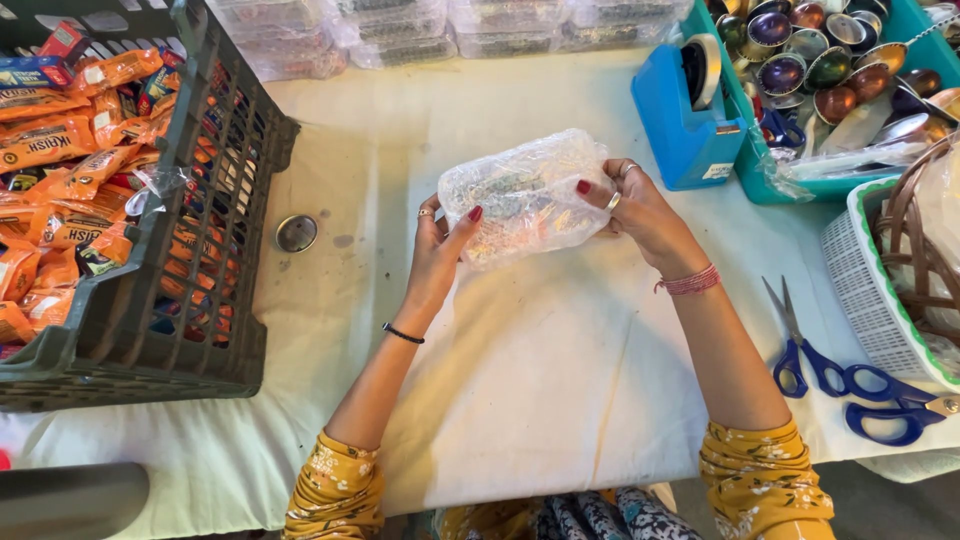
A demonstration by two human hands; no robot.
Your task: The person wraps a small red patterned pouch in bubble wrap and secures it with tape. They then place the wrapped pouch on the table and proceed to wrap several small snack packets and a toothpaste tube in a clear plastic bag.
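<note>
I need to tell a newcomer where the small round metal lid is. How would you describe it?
Start at the dark grey plastic crate of orange snack packets on the left side of the white-covered table. Just right of the crate's wall, on the cloth, lies the small round metal lid, left of the left hand. It is the only loose, flat, silvery disc there.

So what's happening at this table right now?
A person holds a clear plastic-wrapped packet up over a white-covered table, left hand at one end and right hand at the other. A dark crate of orange snack packets stands to the left. On the right are a blue tape dispenser, a teal bin of shiny round cups, a white basket, and two blue-handled scissors.
</note>
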